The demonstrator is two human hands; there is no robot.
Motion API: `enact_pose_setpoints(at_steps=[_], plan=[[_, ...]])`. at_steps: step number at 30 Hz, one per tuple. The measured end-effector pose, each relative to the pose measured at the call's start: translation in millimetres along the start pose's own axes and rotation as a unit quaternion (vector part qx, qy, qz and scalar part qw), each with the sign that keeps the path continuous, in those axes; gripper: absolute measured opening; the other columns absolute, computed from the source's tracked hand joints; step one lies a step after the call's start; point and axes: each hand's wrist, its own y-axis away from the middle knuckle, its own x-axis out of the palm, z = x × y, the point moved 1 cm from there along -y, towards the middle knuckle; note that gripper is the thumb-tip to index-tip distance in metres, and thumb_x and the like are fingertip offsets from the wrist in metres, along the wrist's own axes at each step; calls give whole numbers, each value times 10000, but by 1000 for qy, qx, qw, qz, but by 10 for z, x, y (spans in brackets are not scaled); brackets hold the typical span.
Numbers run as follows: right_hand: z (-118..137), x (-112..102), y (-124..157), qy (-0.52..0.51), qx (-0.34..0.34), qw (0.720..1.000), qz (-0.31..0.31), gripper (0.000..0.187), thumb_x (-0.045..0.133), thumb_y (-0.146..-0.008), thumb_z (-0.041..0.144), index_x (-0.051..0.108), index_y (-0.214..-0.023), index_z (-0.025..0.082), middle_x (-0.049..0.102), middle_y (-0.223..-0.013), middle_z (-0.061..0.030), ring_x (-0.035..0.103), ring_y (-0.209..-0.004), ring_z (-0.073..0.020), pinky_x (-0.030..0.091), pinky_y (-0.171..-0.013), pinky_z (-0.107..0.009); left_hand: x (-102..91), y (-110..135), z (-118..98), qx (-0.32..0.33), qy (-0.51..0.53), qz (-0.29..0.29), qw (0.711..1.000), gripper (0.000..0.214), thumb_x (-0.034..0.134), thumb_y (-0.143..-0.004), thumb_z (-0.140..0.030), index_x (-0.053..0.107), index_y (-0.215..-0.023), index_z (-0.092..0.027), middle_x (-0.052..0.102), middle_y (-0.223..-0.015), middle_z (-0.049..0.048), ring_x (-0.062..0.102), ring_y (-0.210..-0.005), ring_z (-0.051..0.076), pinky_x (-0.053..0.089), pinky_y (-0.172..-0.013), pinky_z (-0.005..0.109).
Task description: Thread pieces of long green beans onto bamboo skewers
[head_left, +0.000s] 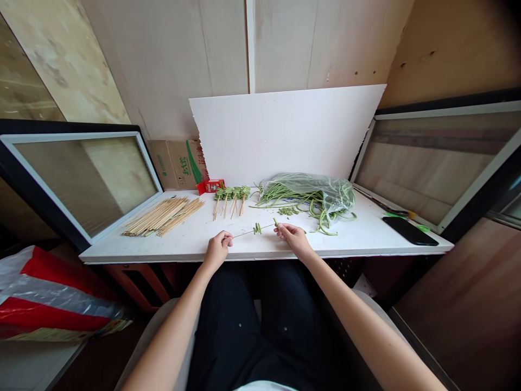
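My left hand (218, 248) pinches one end of a thin wooden skewer (243, 234) above the front of the table. Several short green bean pieces (257, 228) are threaded crosswise near the skewer's middle. At its other end, my right hand (293, 237) is closed on another cut piece of green bean (275, 222), right at the tip. Just beyond lies a small pile of cut bean pieces (288, 210). Behind it, long green beans (280, 191) spill out of a clear plastic bag (337, 194). Finished-looking bean skewers (232, 194) lie stacked to the left of the bag.
Bare skewers (163, 215) are heaped on the white table (195, 243) at left. A red packet (211, 186) and a cardboard box (175, 163) stand behind. A black phone (410, 231) lies at right. Glass-paned frames flank the table; a white board (285, 136) leans at the back.
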Motion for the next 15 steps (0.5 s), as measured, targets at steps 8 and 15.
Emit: enact_pose_setpoints(at_steps=[8, 15], plan=[[70, 21, 30, 1, -4, 1000, 10, 490, 771, -825, 688, 834, -976, 226, 810, -973, -85, 651, -768, -197, 533, -771, -337, 8, -7, 29, 2, -6, -2, 1000, 182, 517, -964, -304, 673, -915, -223, 717, -775, 24, 681, -771, 204, 500, -737, 314], [100, 34, 40, -1, 7, 1000, -3, 516, 810, -779, 692, 831, -974, 215, 812, -963, -95, 665, -797, -210, 535, -792, -346, 12, -10, 41, 2, -5, 0, 1000, 173, 526, -962, -297, 676, -916, -224, 720, -774, 22, 688, -773, 202, 502, -738, 312]])
